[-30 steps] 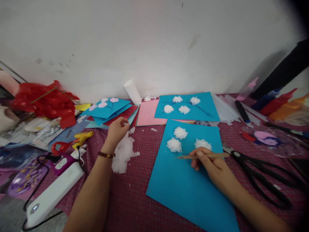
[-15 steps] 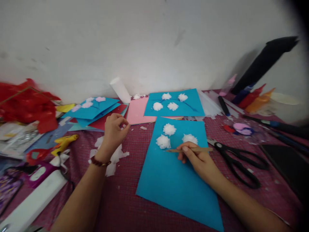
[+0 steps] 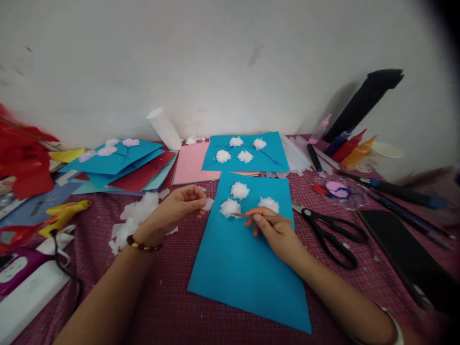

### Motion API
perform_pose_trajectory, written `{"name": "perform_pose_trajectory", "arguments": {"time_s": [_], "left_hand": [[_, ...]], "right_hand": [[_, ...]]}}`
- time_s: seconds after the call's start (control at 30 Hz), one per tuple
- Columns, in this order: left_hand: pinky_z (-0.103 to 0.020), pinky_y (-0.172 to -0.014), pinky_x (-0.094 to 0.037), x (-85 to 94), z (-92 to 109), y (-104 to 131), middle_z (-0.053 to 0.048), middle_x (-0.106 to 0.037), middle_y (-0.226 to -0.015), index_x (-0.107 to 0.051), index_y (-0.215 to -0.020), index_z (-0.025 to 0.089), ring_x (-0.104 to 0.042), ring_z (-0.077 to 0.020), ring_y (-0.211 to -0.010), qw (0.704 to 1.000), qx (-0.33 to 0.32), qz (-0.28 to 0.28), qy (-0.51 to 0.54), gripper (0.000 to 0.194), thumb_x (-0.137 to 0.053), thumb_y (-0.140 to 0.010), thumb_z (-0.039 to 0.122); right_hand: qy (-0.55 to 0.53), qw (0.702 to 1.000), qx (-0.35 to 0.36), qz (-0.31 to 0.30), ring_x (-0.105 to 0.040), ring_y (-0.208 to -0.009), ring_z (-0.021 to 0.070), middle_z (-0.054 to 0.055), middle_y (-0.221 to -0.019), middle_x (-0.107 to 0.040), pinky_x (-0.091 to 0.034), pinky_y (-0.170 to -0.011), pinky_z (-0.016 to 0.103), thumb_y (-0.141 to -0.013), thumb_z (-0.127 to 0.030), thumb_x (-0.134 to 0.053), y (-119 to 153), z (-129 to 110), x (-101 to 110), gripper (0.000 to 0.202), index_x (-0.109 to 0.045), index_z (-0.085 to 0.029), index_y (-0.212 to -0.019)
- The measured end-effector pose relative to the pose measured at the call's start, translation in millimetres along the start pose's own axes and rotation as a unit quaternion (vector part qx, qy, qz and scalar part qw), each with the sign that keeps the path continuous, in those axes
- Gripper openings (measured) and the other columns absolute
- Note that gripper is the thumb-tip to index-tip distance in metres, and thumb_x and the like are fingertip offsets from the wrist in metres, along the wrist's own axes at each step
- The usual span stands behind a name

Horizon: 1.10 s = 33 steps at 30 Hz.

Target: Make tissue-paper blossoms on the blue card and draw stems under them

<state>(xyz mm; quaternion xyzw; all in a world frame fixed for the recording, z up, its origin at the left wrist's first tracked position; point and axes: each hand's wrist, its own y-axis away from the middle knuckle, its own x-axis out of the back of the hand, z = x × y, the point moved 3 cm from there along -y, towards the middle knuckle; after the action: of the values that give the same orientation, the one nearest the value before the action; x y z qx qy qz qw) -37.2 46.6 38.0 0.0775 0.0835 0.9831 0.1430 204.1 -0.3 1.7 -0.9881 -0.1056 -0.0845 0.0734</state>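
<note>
My left hand (image 3: 185,203) pinches a small piece of white tissue paper (image 3: 207,204) at the left edge of a blue card (image 3: 244,268). In my right hand (image 3: 275,230) is a thin wooden stick (image 3: 278,219), its tip touching or just in front of the lower left white tissue puff (image 3: 230,207). Two more fluffy puffs are on this card, an upper one (image 3: 239,190) and a right one (image 3: 269,204) partly behind my right hand. Loose tissue pieces (image 3: 138,213) lie in a heap behind my left wrist.
A finished-looking blue card (image 3: 247,152) with a drawn branch and white puffs lies behind. Black-handled scissors (image 3: 328,230), a dark phone (image 3: 402,254) and paint bottles (image 3: 347,146) are right. A yellow glue gun (image 3: 64,215) and white power strip (image 3: 36,297) are left.
My left hand has moved right from above the loose tissue to the card's edge, with a tissue piece now visible in its fingers. The stick's tip has shifted onto the lower left puff.
</note>
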Motion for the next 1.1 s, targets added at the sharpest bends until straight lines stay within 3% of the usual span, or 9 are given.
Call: {"name": "perform_pose_trajectory", "arguments": {"time_s": [0.17,0.37,0.5,0.63,0.73,0.93,1.1], "left_hand": [[-0.026,-0.06,-0.045,-11.1,-9,-1,0.001,-0.061,-0.065,-0.062,-0.074,0.018,-0.055,-0.0125,-0.06,0.986,0.026,-0.114,-0.122,0.015,-0.065,-0.072,0.033],[-0.028,-0.073,-0.045,-37.1,2,6,-0.002,-0.066,-0.081,-0.069,-0.077,0.021,-0.059,-0.0166,-0.077,0.949,-0.07,-0.185,-0.245,0.017,-0.053,-0.078,0.027],[-0.026,-0.063,-0.042,-54.6,-10,1,0.001,-0.06,-0.072,-0.063,-0.084,0.02,-0.056,-0.0148,-0.067,0.959,-0.066,-0.082,-0.263,0.016,-0.05,-0.074,0.02],[-0.025,-0.058,-0.041,-59.0,-24,-4,0.003,-0.054,-0.068,-0.053,-0.085,0.021,-0.054,-0.0135,-0.063,0.962,-0.071,0.0,-0.265,0.016,-0.052,-0.07,0.017],[-0.026,-0.059,-0.041,-58.7,-26,-6,0.003,-0.055,-0.068,-0.051,-0.081,0.021,-0.055,-0.0137,-0.064,0.96,-0.078,0.017,-0.27,0.011,-0.052,-0.071,0.018],[-0.027,-0.061,-0.042,-57.3,-25,-8,0.002,-0.057,-0.069,-0.051,-0.08,0.021,-0.057,-0.0147,-0.066,0.957,-0.084,0.044,-0.273,0.009,-0.053,-0.071,0.018],[-0.026,-0.06,-0.043,-55.3,-25,-9,0.003,-0.055,-0.066,-0.052,-0.077,0.02,-0.056,-0.0143,-0.065,0.953,-0.096,0.063,-0.279,0.006,-0.053,-0.071,0.017]], "right_hand": [[-0.024,0.999,-0.013,0.019,-0.057,-0.057,0.0126,0.004,-0.081,-0.067,-0.046,-0.053,0.026,-0.092,-0.039,-0.046,-1,-1,0,0.027,-0.065,-0.019,-0.093],[-0.021,0.999,-0.023,0.023,-0.056,-0.056,0.0123,0.003,-0.08,-0.066,-0.046,-0.053,0.026,-0.091,-0.04,-0.047,-2,-2,0,0.028,-0.065,-0.019,-0.093],[-0.039,0.999,-0.016,0.022,-0.056,-0.056,0.0118,0.003,-0.079,-0.066,-0.047,-0.055,0.026,-0.091,-0.04,-0.048,-2,-2,0,0.027,-0.064,-0.018,-0.093],[-0.057,0.997,0.009,0.058,-0.057,-0.057,0.0126,0.003,-0.078,-0.066,-0.048,-0.057,0.027,-0.093,-0.04,-0.047,3,-4,4,0.027,-0.063,-0.019,-0.094],[-0.075,0.994,0.034,0.067,-0.059,-0.061,0.0143,0.003,-0.075,-0.065,-0.05,-0.059,0.029,-0.094,-0.04,-0.046,8,-6,4,0.026,-0.062,-0.019,-0.093],[0.015,0.999,0.037,-0.016,-0.06,-0.065,0.0142,0.003,-0.077,-0.065,-0.049,-0.061,0.028,-0.095,-0.036,-0.043,10,-2,-2,0.026,-0.063,-0.02,-0.097],[0.06,0.997,0.033,-0.036,-0.062,-0.073,0.0144,0.004,-0.086,-0.067,-0.05,-0.067,0.027,-0.095,-0.032,-0.044,10,3,-4,0.024,-0.066,-0.021,-0.1]]}}
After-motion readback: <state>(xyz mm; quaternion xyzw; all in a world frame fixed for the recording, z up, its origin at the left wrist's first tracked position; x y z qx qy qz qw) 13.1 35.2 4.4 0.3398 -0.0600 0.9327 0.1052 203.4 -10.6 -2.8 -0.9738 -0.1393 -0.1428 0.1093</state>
